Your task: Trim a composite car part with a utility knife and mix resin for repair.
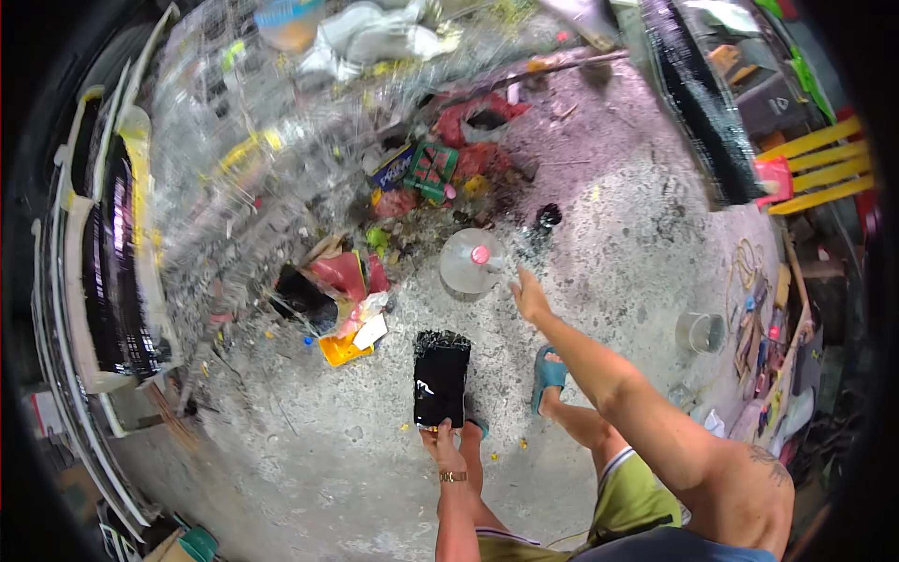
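Note:
My left hand (445, 442), with a metal-band watch on its wrist, grips the near edge of a glossy black rectangular piece (440, 379). The far end of that piece is rough and frayed. Ahead of it stands a clear plastic jug (461, 273) with a pink cap, seen from above. My right hand (531, 298) reaches out just right of the jug, fingers apart and nothing in them; a small gap appears between fingertips and jug.
Scraps and packaging (351, 281) litter the floor ahead left, beside a yellow tray (345, 349). A black cup-like thing (549, 216) lies beyond the jug. Long black glossy panels (702, 103) stand right and left. A clear bucket (700, 332) sits at right.

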A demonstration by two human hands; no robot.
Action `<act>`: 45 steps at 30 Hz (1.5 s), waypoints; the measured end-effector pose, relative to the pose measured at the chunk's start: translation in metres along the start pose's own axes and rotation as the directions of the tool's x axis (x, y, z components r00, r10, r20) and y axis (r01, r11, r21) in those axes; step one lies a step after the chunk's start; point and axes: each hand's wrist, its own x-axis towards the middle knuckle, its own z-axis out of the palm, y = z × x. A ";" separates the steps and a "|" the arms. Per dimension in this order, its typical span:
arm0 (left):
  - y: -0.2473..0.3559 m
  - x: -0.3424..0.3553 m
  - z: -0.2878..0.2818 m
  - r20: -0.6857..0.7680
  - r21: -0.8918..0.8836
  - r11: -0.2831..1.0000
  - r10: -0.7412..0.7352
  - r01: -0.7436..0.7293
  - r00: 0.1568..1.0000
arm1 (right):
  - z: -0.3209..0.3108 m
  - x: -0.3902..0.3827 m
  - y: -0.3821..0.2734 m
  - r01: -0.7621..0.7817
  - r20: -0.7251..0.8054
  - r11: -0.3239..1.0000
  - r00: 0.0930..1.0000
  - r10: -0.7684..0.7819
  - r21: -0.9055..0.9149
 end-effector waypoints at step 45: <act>-0.052 0.039 0.083 0.107 0.207 0.947 0.228 -0.245 0.968 | -0.072 -0.026 -0.145 0.757 0.803 0.298 0.475 0.360 -0.582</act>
